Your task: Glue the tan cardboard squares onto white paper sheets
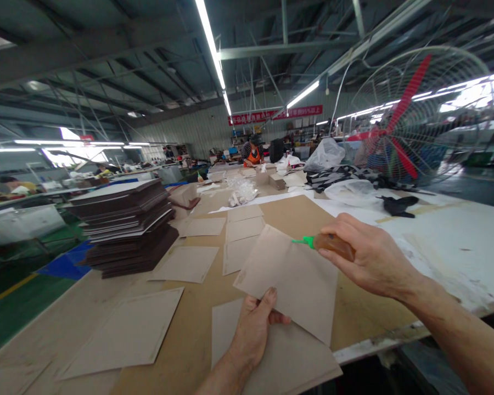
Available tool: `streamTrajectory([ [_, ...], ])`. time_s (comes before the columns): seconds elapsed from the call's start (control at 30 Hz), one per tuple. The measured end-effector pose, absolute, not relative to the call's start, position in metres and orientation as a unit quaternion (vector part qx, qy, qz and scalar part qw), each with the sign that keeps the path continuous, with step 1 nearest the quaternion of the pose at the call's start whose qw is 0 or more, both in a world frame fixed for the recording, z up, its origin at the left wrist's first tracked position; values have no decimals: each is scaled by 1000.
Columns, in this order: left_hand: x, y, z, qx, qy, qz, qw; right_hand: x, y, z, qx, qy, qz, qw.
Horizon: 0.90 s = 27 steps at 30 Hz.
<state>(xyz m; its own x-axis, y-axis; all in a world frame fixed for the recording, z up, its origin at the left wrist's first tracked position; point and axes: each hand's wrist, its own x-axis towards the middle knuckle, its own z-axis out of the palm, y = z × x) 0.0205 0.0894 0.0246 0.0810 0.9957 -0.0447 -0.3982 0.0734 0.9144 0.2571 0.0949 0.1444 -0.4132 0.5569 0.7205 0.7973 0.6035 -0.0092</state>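
Head view: a tan panel is held tilted over the near edge of the bench, above another panel that lies at that edge; the left hand pinches its lower-left edge, thumb on top and fingers curled beneath; the right hand is closed around an amber bottle, whose green nozzle points at the panel's upper-right edge, though whether the tip touches cannot be told. The panel looks like thin board, so it is probably light and fairly stiff, dry rather than slippery, with corners that could crease if pressed hard; an edge pinch well in from the corners seems the best hold, with the face left untouched. The bottle is likely light and soft-walled, giving under a squeeze; it is best gripped around its body, behind the nozzle. Toward the bench's left edge, a stack of dark boards looks far heavier as a whole; its uneven sides suggest lifting a few at a time.
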Motion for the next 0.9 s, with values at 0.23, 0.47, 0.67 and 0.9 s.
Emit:
streamTrajectory([
  [0.23, 18, 89, 28, 371, 385, 566, 627, 278, 82, 135, -430, -824, -150, 336],
  [0.47, 13, 94, 28, 359, 381, 575, 628, 296, 69, 124, -453, -815, -135, 334],
  [0.67, 8, 96, 28, 339, 379, 590, 628, 305, 62, 119, -478, -801, -129, 337],
  [0.9, 5, 97, 29, 325, 378, 601, 624, 309, 56, 118, -477, -801, -123, 340],
])
